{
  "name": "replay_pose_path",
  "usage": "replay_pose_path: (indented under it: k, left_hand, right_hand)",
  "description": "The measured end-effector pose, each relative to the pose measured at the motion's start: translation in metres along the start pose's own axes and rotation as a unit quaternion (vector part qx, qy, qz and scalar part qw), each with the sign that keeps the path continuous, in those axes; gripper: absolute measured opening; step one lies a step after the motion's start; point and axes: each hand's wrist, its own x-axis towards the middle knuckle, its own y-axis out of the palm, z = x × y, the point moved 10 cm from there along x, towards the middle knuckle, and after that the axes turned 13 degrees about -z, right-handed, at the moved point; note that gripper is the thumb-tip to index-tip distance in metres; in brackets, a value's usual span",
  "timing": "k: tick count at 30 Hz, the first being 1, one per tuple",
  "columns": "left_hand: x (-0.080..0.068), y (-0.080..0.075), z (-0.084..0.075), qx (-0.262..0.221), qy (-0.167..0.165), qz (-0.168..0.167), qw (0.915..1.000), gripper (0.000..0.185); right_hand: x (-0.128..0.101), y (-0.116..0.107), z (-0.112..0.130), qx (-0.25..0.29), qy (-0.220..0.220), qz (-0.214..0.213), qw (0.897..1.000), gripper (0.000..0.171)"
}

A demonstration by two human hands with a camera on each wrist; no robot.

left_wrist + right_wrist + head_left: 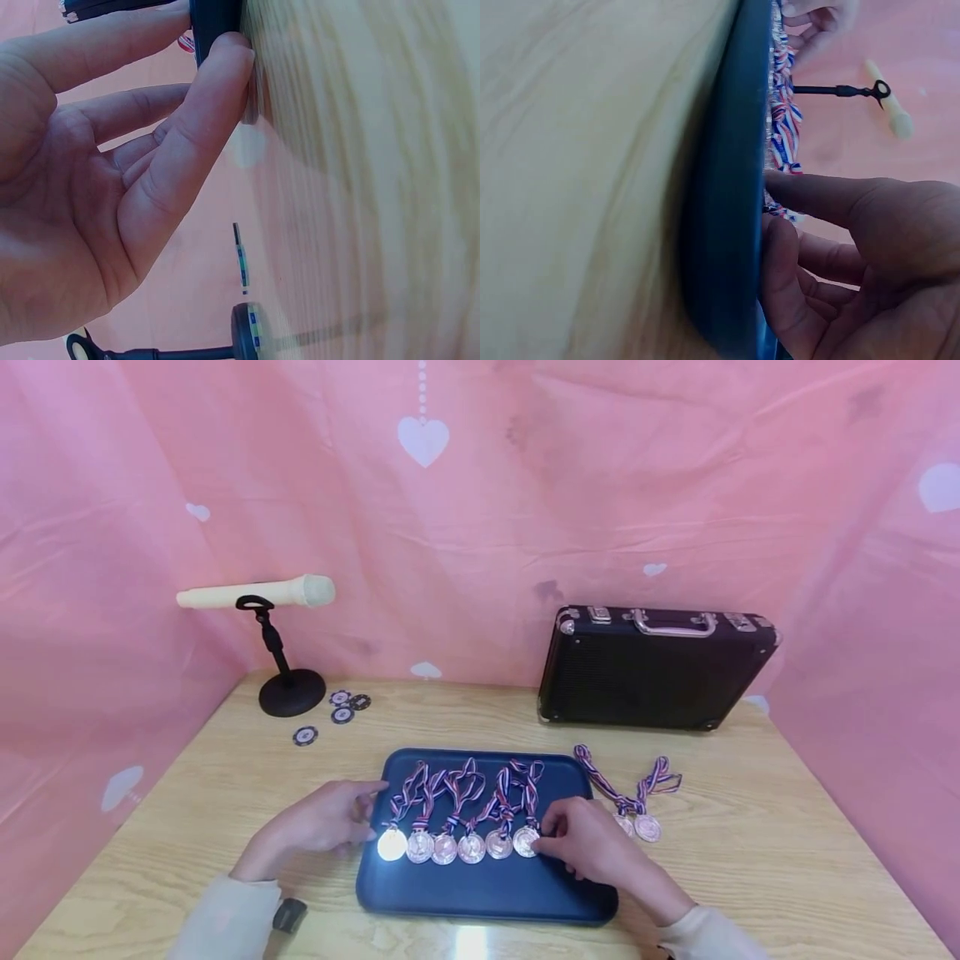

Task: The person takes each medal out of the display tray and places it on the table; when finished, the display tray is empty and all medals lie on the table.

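A row of several round medals (471, 848) with striped red, white and blue ribbons (468, 785) lies on a dark blue tray (480, 893). The leftmost medal (392, 844) shines brightly. My right hand (592, 842) reaches over the tray's right part, pinching the edge of the rightmost medal (527, 841) between thumb and fingers. In the right wrist view, the tray's side (724, 187) hides that medal. My left hand (330, 817) is at the tray's left rim, its bent fingers (191, 127) touching the edge without wrapping round it.
Two more ribboned medals (647, 828) lie on the wooden table (750, 860) right of the tray. Behind them stands a black case (652, 677). A white microphone (255, 593) on a black stand (292, 692) and several poker chips (342, 715) are at the back left. Pink cloth surrounds the table.
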Motion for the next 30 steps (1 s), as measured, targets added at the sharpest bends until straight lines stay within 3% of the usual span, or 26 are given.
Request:
replay_pose_path:
  k: [7, 14, 20, 24, 30]
  left_hand:
    - [0.001, 0.000, -0.004, -0.004, 0.006, 0.002, 1.0000, 0.075]
    - [-0.002, -0.002, -0.003, -0.009, -0.002, 0.000, 1.0000, 0.074]
    - [-0.001, -0.002, -0.004, -0.008, 0.004, 0.001, 1.0000, 0.075]
    - [0.000, -0.002, -0.005, -0.004, 0.008, 0.000, 1.0000, 0.076]
    - [0.000, -0.001, -0.004, -0.002, 0.002, -0.001, 1.0000, 0.074]
  right_hand:
    - [0.003, -0.008, -0.006, -0.019, 0.009, -0.017, 1.000, 0.020]
    - [0.005, -0.006, -0.001, -0.107, 0.004, -0.046, 0.993, 0.045]
    - [0.007, -0.006, -0.002, -0.128, 0.003, -0.063, 0.990, 0.042]
    - [0.006, -0.010, -0.007, -0.109, 0.018, -0.074, 0.991, 0.038]
    - [0.001, -0.009, -0.015, -0.022, 0.063, -0.069, 0.995, 0.033]
